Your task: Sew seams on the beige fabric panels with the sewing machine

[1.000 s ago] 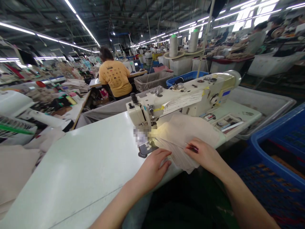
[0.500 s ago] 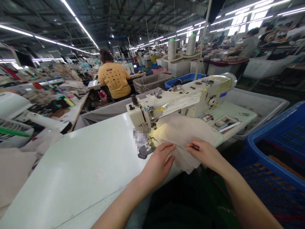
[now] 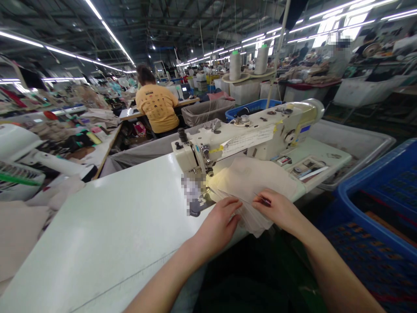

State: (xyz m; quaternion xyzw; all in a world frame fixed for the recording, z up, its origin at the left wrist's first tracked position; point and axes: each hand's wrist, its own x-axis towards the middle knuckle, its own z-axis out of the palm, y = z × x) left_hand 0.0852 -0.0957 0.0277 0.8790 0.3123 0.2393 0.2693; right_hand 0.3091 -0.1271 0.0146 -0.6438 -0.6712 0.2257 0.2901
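Note:
Pale, thin fabric (image 3: pixel 257 176) lies under the arm of a white sewing machine (image 3: pixel 247 134), its pleated end hanging over the table's front edge. My left hand (image 3: pixel 224 217) is at the fabric's left edge, close to the needle area, with thumb and fingers closed on the cloth. At the right, my right hand (image 3: pixel 273 206) has its fingers closed over the fabric and around a small dark tool with a thin tip, perhaps small scissors or tweezers. The needle area is partly blurred.
The pale green table (image 3: pixel 130 217) extends left. A tray of small tools (image 3: pixel 308 167) sits right of the fabric. Blue baskets (image 3: pixel 374 174) stand at the right. A person in a yellow shirt (image 3: pixel 157 106) sits beyond the table.
My left hand has shifted very slightly right along the fabric. My right hand has moved slightly left with the small tool. The fabric lies almost as before.

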